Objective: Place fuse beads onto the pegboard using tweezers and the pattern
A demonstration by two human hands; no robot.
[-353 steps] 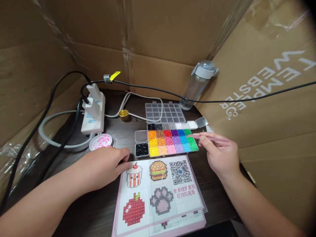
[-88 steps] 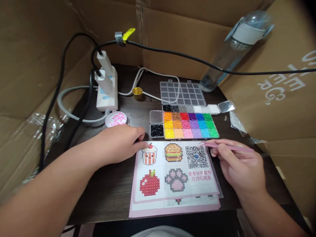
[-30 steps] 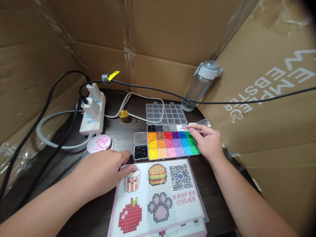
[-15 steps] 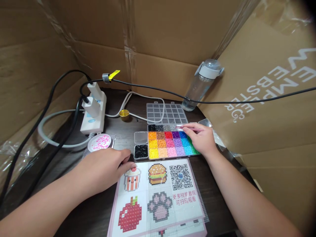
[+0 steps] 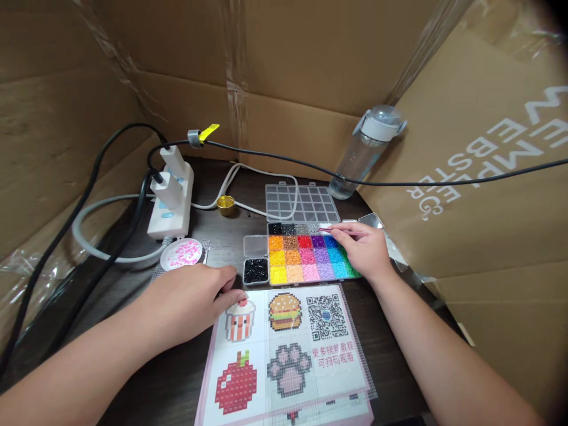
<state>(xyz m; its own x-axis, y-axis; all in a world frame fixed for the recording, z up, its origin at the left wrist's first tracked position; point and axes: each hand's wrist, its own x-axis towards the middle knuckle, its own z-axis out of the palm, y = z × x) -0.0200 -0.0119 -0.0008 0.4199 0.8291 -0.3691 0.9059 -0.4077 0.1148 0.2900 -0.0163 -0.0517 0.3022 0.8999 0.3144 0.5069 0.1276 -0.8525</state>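
Observation:
My right hand [image 5: 364, 251] pinches pink tweezers [image 5: 341, 231] and rests over the right end of the bead box [image 5: 306, 257], a tray of many coloured beads. The tweezer tips point left into the box's back row, near the white and grey beads. My left hand [image 5: 190, 302] lies palm down on the top left corner of the pattern sheet [image 5: 286, 349], fingertips beside the cupcake picture. The sheet also shows a burger, an apple, a paw and a QR code under a clear pegboard.
A small black-bead box [image 5: 255, 270] sits left of the bead box, its clear lid [image 5: 303, 203] behind. A round dish of pink beads [image 5: 181, 254], a power strip [image 5: 171, 195], a gold cap [image 5: 225, 204], a water bottle [image 5: 364, 151] and cables stand around. Cardboard walls enclose the desk.
Over the last second my right hand slid left along the bead box, bringing the tweezer tips over the back row. My left hand stayed on the sheet.

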